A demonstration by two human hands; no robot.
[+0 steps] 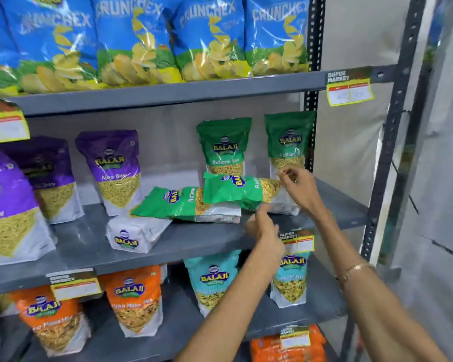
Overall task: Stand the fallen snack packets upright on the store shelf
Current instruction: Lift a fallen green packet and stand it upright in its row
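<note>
On the grey middle shelf (194, 239), two green Ratlami Sev packets stand upright at the back, one (224, 147) left of the other (289, 145). In front of them lie two fallen green packets: one (183, 205) flat on the shelf and a second (233, 190) resting partly on top of it. A third fallen packet (135, 235) lies with its white base facing me. My right hand (302, 190) pinches the right end of the top fallen packet. My left hand (263, 227) is blurred, with its fingertips at that packet's lower edge.
Purple Aloo Sev packets (115, 165) stand on the left of the same shelf. Blue Crunchex bags (131, 40) fill the shelf above. Orange (136, 301) and teal (215, 283) packets stand on the shelf below. A dark metal upright (385, 163) and a wall close off the right.
</note>
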